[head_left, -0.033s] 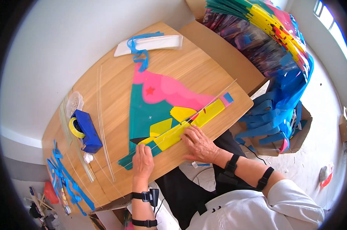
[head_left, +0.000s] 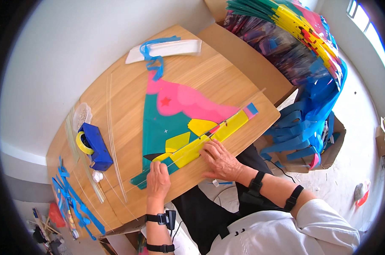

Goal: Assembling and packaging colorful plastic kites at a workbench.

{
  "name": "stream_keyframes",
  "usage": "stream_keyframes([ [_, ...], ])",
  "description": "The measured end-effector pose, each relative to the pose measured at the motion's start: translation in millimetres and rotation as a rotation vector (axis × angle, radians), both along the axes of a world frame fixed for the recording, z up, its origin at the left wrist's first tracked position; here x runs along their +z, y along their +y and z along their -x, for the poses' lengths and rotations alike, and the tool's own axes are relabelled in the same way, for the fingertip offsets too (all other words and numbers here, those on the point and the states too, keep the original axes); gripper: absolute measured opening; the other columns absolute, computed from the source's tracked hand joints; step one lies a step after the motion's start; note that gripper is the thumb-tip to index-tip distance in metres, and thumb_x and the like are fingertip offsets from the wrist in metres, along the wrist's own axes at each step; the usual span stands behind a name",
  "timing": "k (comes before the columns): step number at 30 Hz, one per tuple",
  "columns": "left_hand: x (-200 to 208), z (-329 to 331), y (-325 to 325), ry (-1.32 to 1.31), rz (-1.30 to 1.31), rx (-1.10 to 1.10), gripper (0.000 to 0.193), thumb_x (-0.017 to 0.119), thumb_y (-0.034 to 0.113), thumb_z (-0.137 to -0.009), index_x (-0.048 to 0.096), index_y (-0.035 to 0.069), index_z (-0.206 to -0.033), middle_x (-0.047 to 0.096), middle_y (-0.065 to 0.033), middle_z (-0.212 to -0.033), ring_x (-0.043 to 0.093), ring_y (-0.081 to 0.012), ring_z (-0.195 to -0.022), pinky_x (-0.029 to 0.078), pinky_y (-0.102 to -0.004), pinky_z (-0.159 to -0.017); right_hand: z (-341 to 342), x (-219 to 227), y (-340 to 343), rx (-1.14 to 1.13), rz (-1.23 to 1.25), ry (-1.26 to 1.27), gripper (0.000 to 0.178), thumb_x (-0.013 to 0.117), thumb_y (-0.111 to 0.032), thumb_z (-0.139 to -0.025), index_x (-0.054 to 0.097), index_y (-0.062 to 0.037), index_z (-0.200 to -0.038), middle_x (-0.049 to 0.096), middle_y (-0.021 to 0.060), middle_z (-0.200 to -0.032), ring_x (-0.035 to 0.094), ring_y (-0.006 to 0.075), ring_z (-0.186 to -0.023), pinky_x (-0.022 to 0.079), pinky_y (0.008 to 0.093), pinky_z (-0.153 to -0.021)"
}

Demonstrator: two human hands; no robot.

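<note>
A kite sheet in pink, green and yellow lies on the wooden table, with a blue ribbon at its far corner. Its near edge is folded over into a yellow and green strip. Along that fold runs a thin clear rod, its far end sticking out past the sheet at the right. My left hand is closed, fingertips pinching the rod at the green end of the strip. My right hand lies on the yellow part, fingers stretched out and pressing it down.
At the left stand a blue tape dispenser and a clear tub, near several thin rods. Blue ribbons hang at the left edge. A white packet lies at the back. More kite sheets and a ribbon-filled box are right.
The rod's far end sticks out slightly farther to the right. Both hands stay in nearly the same place.
</note>
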State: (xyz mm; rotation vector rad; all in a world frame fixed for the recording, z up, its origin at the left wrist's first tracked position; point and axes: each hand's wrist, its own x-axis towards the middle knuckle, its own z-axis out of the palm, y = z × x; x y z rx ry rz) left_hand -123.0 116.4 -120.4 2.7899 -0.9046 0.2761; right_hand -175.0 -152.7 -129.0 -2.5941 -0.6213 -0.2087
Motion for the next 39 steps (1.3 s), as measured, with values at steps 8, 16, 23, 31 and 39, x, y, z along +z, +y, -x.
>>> stream_keyframes([
  [8,7,2,0,0.004,-0.021,-0.049,0.012,0.053,0.000,-0.079,0.049,0.002,-0.090,0.052,-0.0172,-0.092,0.055,-0.0362,-0.090,0.051,-0.0439,-0.069,1,-1,0,-0.016,-0.098,-0.017,0.082,0.077,-0.046,-0.075,0.045,0.0021,-0.134,0.045,0.0217,-0.126,0.044,0.0401,-0.123,0.036,0.0494,-0.110],
  [16,9,-3,-4,-0.145,-0.142,-0.054,0.009,0.057,0.008,-0.078,0.051,0.006,-0.083,0.051,-0.0092,-0.085,0.058,-0.0242,-0.085,0.054,-0.0303,-0.055,4,9,12,-0.082,0.063,0.065,0.079,0.073,-0.045,-0.080,0.043,-0.0047,-0.141,0.040,0.0213,-0.134,0.039,0.0407,-0.127,0.034,0.0497,-0.110],
  [23,8,-1,3,0.028,0.068,-0.012,0.011,0.058,0.002,-0.079,0.051,0.003,-0.087,0.054,-0.0129,-0.088,0.059,-0.0314,-0.088,0.053,-0.0406,-0.063,4,15,20,-0.092,0.110,0.072,0.074,0.070,-0.045,-0.082,0.045,-0.0045,-0.140,0.040,0.0195,-0.134,0.038,0.0390,-0.128,0.032,0.0505,-0.110],
  [31,39,-85,179,-0.477,0.872,0.972,0.008,0.058,0.004,-0.090,0.064,-0.001,-0.088,0.057,-0.0073,-0.072,0.060,-0.0192,-0.072,0.050,-0.0360,-0.065,4,15,21,-0.093,0.113,0.066,0.075,0.072,-0.045,-0.080,0.045,-0.0072,-0.140,0.038,0.0169,-0.136,0.037,0.0380,-0.129,0.029,0.0520,-0.111],
  [39,71,-116,209,0.430,1.424,1.182,0.002,0.063,0.001,-0.085,0.063,-0.001,-0.085,0.056,-0.0076,-0.070,0.048,-0.0144,-0.055,0.053,-0.0403,-0.055,4,10,17,-0.114,0.173,0.082,0.075,0.064,-0.054,-0.085,0.044,-0.0081,-0.141,0.037,0.0173,-0.137,0.036,0.0380,-0.129,0.028,0.0540,-0.112],
])
